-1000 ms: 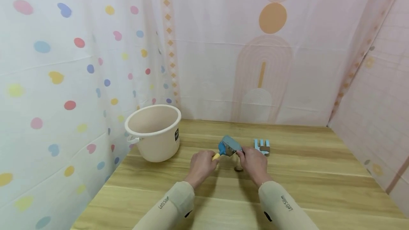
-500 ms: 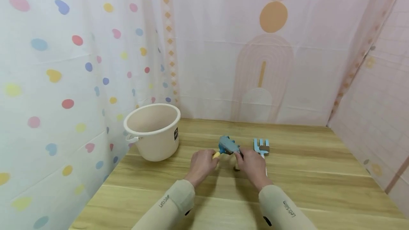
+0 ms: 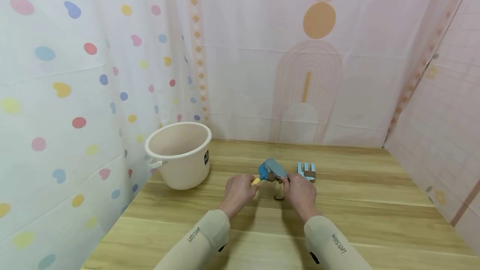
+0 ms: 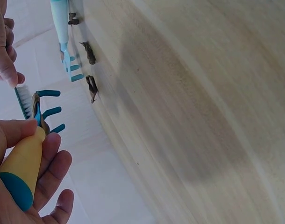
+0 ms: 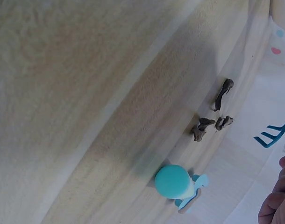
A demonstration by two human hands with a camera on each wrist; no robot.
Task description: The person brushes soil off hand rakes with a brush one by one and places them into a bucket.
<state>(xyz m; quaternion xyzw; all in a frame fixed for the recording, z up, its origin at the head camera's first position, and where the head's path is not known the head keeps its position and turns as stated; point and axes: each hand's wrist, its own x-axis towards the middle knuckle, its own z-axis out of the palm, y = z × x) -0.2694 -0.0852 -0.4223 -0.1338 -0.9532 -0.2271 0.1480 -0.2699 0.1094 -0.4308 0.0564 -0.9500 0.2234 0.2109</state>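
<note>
My left hand (image 3: 238, 193) grips the yellow handle of a small hand rake (image 4: 23, 161). Its blue tines point to the right in the left wrist view, and brown, mud-like matter clings to the head. In my right hand (image 3: 301, 193) is a scrubbing brush (image 3: 276, 167) with a grey-blue back. The brush's white bristles (image 4: 24, 99) lie right against the rake head. Both tools are held up over the table between my hands. My right hand hides the brush's grip end in the head view.
A second rake (image 3: 306, 170), light blue with a brown patch, lies on the wooden table (image 3: 356, 220) beyond my right hand. Several dark brown clumps (image 5: 222, 95) are scattered on the wood. A cream bucket (image 3: 180, 166) stands at the left. Patterned curtains (image 3: 243, 74) surround the table.
The brush swept left across the rake head, exposing tine tips past it, then came back right and up. My right hand shifted with it; my left stays nearly in place.
</note>
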